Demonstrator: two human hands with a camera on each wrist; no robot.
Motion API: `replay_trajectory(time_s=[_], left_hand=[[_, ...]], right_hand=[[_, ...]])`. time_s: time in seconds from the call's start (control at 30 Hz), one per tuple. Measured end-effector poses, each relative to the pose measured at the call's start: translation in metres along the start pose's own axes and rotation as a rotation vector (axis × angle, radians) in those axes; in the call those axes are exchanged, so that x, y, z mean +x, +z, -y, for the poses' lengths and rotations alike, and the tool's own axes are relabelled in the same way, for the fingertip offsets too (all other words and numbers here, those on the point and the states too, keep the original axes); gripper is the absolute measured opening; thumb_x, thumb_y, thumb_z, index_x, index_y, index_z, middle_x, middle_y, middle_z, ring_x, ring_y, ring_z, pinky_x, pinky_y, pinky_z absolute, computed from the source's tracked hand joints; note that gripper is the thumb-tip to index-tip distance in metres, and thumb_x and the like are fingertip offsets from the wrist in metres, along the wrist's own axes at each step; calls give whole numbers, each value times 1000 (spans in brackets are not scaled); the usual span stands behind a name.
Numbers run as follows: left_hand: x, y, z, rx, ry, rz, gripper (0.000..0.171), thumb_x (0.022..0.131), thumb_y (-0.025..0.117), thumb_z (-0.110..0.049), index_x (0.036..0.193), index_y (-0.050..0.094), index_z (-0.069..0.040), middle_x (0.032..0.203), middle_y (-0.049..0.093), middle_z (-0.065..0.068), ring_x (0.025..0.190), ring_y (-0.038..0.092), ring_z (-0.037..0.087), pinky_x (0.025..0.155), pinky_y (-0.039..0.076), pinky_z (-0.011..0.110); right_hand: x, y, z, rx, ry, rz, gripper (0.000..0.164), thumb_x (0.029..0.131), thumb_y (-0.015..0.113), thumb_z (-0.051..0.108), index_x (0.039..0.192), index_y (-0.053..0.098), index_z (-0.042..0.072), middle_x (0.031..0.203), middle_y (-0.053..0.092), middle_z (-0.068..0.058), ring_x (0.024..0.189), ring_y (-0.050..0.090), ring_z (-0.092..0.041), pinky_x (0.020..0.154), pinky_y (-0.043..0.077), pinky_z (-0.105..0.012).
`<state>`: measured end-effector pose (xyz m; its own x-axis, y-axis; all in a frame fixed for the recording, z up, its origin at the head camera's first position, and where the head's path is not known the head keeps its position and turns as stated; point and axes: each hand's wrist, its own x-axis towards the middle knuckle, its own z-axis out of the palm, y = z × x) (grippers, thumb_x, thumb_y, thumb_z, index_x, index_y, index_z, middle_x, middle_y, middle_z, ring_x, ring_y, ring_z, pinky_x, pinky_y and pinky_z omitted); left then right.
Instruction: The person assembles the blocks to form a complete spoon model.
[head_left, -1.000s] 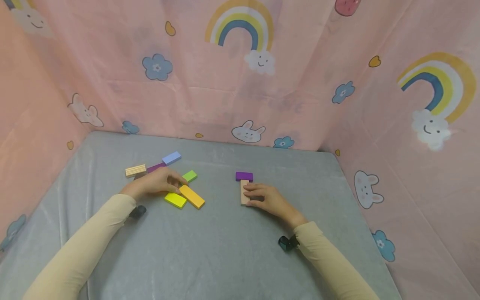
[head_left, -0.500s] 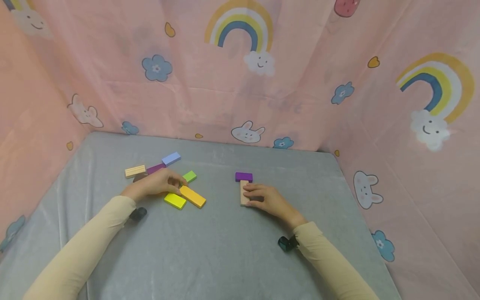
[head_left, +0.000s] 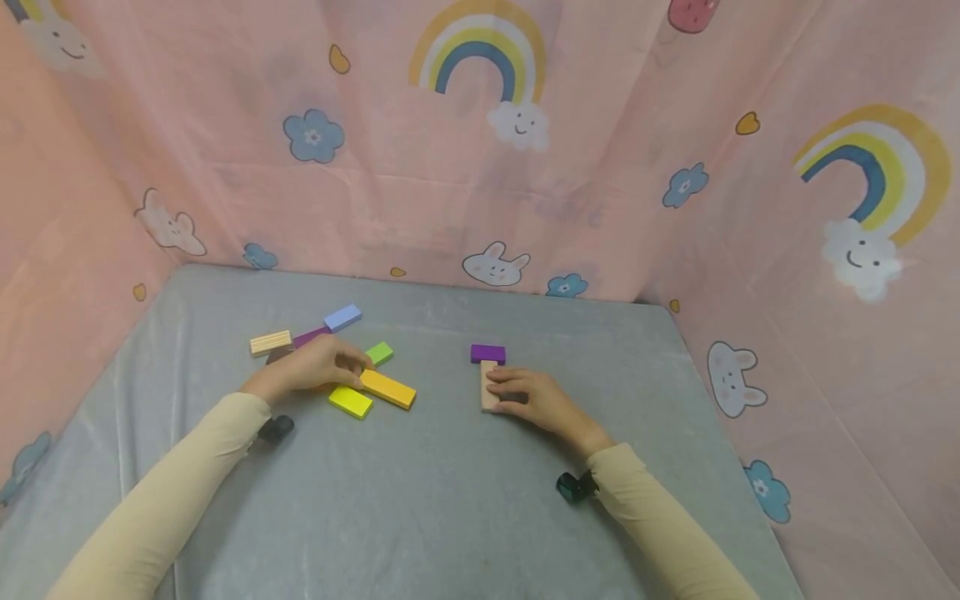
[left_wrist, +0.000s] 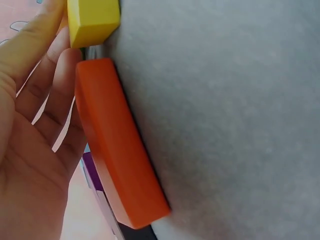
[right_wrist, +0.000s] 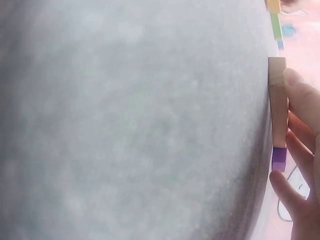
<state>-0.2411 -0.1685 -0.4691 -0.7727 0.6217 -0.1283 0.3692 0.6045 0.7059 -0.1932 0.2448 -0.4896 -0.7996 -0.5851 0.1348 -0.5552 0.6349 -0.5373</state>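
In the head view my left hand (head_left: 315, 363) is over the left cluster of blocks. Its thumb and fingertips pinch the upper-left end of a yellow-orange block (head_left: 388, 389). A bright yellow block (head_left: 350, 402) lies just below, and a green block (head_left: 378, 354) above. Under the palm is an orange-red block (left_wrist: 120, 145), seen clearly in the left wrist view. My right hand (head_left: 543, 402) rests its fingertips on a plain wooden block (head_left: 488, 387), without fingers curled round it. That block's far end meets a purple block (head_left: 487, 354) lying crosswise.
Behind the left hand lie a striped wooden block (head_left: 271, 342), a dark brown block (head_left: 279, 354), a dark purple block (head_left: 311, 337) and a light blue block (head_left: 343, 317). Grey cloth (head_left: 420, 500) covers the table. A pink printed curtain (head_left: 600, 208) surrounds the back and sides.
The yellow-orange block has turned in my left fingers, its free end swinging slightly up and to the right. My right hand and the blocks by it have stayed put.
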Motion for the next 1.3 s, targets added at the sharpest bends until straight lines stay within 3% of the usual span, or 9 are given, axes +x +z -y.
replay_trajectory(time_s=[0.33, 0.67, 0.93, 1.3], left_hand=[[8, 1, -9, -12, 11, -59, 28, 81, 81, -25, 108, 75, -20, 89, 72, -5, 81, 63, 12, 76, 56, 25], [24, 2, -23, 27, 48, -122, 29, 80, 83, -25, 108, 75, -20, 109, 71, -1, 97, 66, 16, 88, 58, 37], [38, 5, -29, 3, 17, -133, 31, 81, 82, -29, 109, 75, -17, 109, 75, 1, 101, 68, 20, 92, 57, 42], [69, 11, -32, -53, -32, -188, 32, 83, 80, -32, 112, 74, -21, 108, 74, -1, 104, 67, 20, 98, 54, 44]], right_hand=[[0, 1, -1, -16, -28, -13, 37, 86, 76, 26, 121, 72, 13, 136, 65, -2, 131, 59, -24, 110, 45, -46], [0, 1, -1, -9, 6, 7, 38, 87, 75, 29, 122, 71, 15, 138, 64, 2, 133, 56, -21, 113, 44, -45], [-1, 0, -2, -7, 10, 9, 39, 87, 75, 30, 123, 71, 15, 138, 63, 2, 134, 56, -21, 113, 43, -45], [-1, 0, -1, -2, 15, 15, 39, 87, 75, 31, 124, 70, 17, 139, 62, 3, 135, 55, -20, 114, 42, -44]])
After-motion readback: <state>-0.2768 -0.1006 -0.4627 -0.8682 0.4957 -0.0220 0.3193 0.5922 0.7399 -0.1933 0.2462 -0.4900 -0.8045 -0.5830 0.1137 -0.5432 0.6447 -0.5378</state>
